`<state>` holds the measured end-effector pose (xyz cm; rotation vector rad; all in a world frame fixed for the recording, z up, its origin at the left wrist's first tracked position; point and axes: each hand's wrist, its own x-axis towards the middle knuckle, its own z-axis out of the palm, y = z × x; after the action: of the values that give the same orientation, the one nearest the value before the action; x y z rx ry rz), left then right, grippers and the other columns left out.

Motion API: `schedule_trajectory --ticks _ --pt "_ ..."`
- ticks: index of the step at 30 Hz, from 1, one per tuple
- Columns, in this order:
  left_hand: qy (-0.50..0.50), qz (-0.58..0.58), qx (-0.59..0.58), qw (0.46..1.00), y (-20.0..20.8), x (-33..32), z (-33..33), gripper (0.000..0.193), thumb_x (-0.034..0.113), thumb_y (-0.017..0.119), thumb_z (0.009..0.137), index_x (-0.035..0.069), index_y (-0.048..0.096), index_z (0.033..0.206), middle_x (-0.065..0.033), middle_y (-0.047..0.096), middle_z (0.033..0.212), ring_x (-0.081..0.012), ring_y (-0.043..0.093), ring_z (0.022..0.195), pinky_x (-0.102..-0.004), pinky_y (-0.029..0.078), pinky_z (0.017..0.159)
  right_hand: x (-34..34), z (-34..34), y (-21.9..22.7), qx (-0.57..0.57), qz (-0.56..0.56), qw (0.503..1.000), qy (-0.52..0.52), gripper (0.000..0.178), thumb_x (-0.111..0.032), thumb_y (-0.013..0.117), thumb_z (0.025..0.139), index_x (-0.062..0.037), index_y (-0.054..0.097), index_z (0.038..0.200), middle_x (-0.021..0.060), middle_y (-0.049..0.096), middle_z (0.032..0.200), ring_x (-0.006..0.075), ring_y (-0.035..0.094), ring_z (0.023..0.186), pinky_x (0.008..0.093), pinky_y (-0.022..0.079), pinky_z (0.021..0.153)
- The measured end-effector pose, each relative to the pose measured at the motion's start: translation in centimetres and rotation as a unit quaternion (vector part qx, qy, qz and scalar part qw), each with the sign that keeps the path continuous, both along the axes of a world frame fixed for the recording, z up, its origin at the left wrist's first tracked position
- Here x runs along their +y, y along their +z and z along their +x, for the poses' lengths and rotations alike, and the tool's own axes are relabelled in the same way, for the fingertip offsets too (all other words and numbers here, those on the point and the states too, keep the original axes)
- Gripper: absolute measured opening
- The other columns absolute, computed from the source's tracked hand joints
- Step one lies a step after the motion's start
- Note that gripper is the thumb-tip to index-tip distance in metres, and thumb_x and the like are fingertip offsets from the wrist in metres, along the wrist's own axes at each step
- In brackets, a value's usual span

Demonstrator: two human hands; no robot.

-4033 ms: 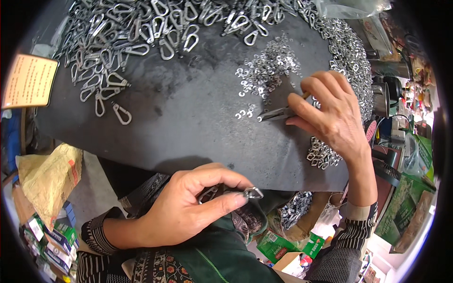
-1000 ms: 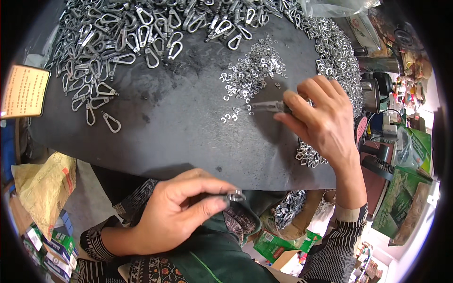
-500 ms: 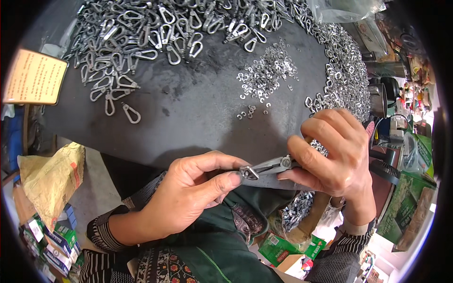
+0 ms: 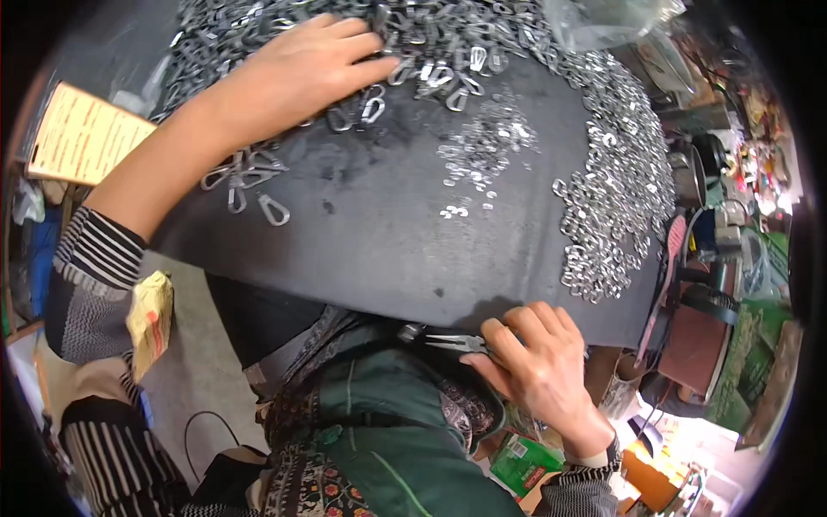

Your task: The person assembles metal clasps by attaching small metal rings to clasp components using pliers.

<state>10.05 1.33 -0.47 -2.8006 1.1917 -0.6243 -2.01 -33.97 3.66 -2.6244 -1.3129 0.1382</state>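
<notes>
My left hand is stretched over the heap of metal snap hooks at the far side of the dark table. Its fingers are spread and look empty, though the fingertips lie close to the hooks. Near the table's front edge my right hand is closed round a pair of pliers, whose jaws point left. A small dark metal piece shows by the jaw tips; whether they grip it I cannot tell.
Tiny open metal rings lie scattered mid-table. A pile of small shiny metal links covers the right side. A phone with a lit screen stands at the left. A clear plastic bag lies at the far right.
My left hand has left the small metal piece at the pliers and reached far forward to the snap hooks. My right hand has come down and left with the pliers.
</notes>
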Motion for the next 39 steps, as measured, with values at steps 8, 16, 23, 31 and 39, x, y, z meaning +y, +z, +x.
schedule_trajectory --ticks 8,16,23,31,39 --pt "0.081 -0.005 -0.017 0.997 0.2 0.1 -2.9 0.029 0.001 0.064 0.084 -0.001 0.063 0.112 -0.0081 0.061 0.092 -0.0230 0.059 0.090 -0.0332 0.048 0.083 -4.4 6.8 -1.0 -0.106 0.097 0.967 -0.212 0.021 -0.003 0.075 0.067 -0.0040 0.066 0.085 0.0108 0.061 0.077 0.0309 0.062 0.072 0.0395 0.049 0.061" --pt "0.247 -0.769 0.403 0.430 0.8 -2.9 -13.1 0.034 0.009 0.061 0.092 0.000 0.054 0.124 -0.0067 0.065 0.090 -0.0068 0.056 0.062 -0.0182 0.042 0.049 -1.6 12.1 -4.0 -0.185 -0.028 0.931 -0.314 0.015 -0.017 0.069 0.077 -0.0037 0.061 0.078 0.0130 0.065 0.076 0.0340 0.064 0.069 0.0429 0.049 0.062" --pt "0.168 -0.716 0.635 0.236 1.5 -10.1 -16.5 0.019 -0.001 0.049 0.097 -0.001 0.046 0.116 -0.0152 0.065 0.086 -0.0145 0.066 0.063 -0.0233 0.053 0.049 0.9 7.6 -0.4 0.215 0.164 0.934 -0.233 0.012 -0.012 0.070 0.083 -0.0023 0.064 0.086 0.0095 0.062 0.072 0.0196 0.063 0.066 0.0321 0.048 0.062" --pt "0.128 -0.715 0.608 0.320 0.5 -13.4 -16.0 0.026 0.005 0.054 0.100 -0.001 0.059 0.125 -0.0070 0.069 0.092 -0.0077 0.062 0.064 -0.0193 0.049 0.055 2.8 1.7 -2.5 0.326 0.370 0.852 -0.175 0.007 0.000 0.068 0.088 -0.0003 0.063 0.092 0.0057 0.064 0.083 0.0113 0.059 0.073 0.0259 0.045 0.063" --pt "0.125 -0.737 0.580 0.324 0.6 -14.5 -16.6 0.026 0.004 0.057 0.099 0.001 0.065 0.124 -0.0025 0.068 0.089 -0.0040 0.057 0.063 -0.0186 0.047 0.056 2.3 1.7 -2.2 0.310 0.411 0.836 -0.193 0.009 0.001 0.070 0.084 -0.0003 0.063 0.090 0.0083 0.064 0.082 0.0161 0.060 0.069 0.0276 0.046 0.061"
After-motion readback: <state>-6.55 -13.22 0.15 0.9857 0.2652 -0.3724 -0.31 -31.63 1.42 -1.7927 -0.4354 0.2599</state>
